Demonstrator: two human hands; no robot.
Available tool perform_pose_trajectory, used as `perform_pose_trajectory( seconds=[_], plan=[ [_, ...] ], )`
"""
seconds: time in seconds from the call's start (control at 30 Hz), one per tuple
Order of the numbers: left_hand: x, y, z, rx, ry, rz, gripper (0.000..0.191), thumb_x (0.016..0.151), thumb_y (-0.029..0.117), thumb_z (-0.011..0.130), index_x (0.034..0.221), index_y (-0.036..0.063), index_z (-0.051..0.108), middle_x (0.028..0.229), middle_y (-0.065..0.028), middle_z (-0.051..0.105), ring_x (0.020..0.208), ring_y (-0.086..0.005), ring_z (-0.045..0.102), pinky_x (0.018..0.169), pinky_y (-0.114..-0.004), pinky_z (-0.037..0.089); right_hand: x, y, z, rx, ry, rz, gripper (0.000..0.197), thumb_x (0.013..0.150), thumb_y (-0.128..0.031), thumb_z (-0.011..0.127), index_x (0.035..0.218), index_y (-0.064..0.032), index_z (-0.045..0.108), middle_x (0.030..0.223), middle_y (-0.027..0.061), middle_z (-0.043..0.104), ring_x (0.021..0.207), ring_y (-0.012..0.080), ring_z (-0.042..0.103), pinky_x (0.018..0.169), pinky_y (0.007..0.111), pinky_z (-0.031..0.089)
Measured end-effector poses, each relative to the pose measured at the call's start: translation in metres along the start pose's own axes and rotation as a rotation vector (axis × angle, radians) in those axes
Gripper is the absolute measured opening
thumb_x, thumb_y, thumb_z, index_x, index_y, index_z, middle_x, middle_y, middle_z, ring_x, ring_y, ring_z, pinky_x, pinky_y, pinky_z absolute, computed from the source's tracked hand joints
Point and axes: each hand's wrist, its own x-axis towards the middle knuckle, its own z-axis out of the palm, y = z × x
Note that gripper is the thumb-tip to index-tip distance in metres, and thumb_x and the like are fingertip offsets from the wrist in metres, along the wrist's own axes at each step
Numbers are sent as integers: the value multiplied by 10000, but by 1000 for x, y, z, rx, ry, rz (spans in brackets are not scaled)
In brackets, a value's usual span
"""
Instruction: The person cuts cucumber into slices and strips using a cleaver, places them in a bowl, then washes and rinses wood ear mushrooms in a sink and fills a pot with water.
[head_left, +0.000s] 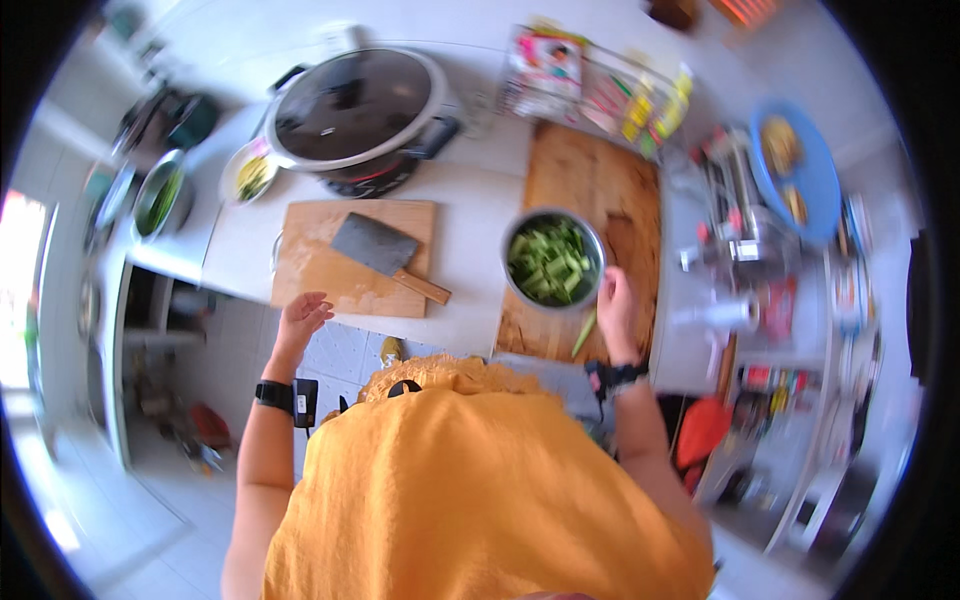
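My right hand (619, 304) has its fingers on the right rim of a round metal bowl (507, 281) filled with cut green vegetables (550, 261). The bowl is over a large worn wooden board (555, 334), and a green vegetable strip (583, 334) lies on the board beside it. My left hand (304, 315) is empty, fingers slightly curled and apart, near the front left edge of a smaller wooden cutting board (307, 247). On that board rests a cleaver (375, 244), its wooden handle pointing towards the front right.
A large lidded electric pan (352, 105) stands behind the cutting board. To the left are a small bowl of chopped food (251, 176) and a metal bowl of greens (159, 202). A wire rack with packets (551, 67) stands behind the worn board; a blue basin (814, 172) is at right.
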Motion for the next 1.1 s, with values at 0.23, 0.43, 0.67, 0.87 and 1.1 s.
perform_pose_trajectory(
  seconds=[0.23,0.43,0.67,0.87,1.1],
  plan=[
    [-53,-40,-43,-101,297,-66,258,868,151,596,1084,13,567,942,-65,647,838,-137,627,723,-247,489,48,-51,49,-316,-367,-509,489,811,-271,632,1239,-78,493,1301,172,442,1206,353,390,988,448,351],
    [-94,-96,-89,-157,436,-20,244,885,139,571,1094,15,558,958,-70,646,856,-141,627,726,-251,490,20,-39,59,-593,-591,-449,608,837,-276,593,1364,-95,351,1412,176,339,1290,327,333,1004,466,329],
    [-104,-152,-191,-271,749,-188,304,825,162,620,1100,43,567,995,-93,607,924,-176,582,756,-316,479,5,-111,91,-466,-261,-476,287,759,20,534,1038,15,602,1116,225,571,1024,382,537,906,423,421],
    [-145,-182,-291,-592,862,-172,323,825,178,613,1128,81,554,1041,-54,584,976,-178,557,789,-366,455,-32,-279,239,-189,-599,-717,252,765,-25,588,1014,11,603,1185,204,536,1051,335,546,891,371,449],
    [-193,-228,-370,-734,1046,-268,241,849,187,595,1070,95,572,971,-15,593,917,-146,563,770,-352,445,-79,-432,371,-71,-1033,-887,317,760,-72,611,1074,-39,583,1241,204,506,1153,363,478,978,389,395]
  ],
)
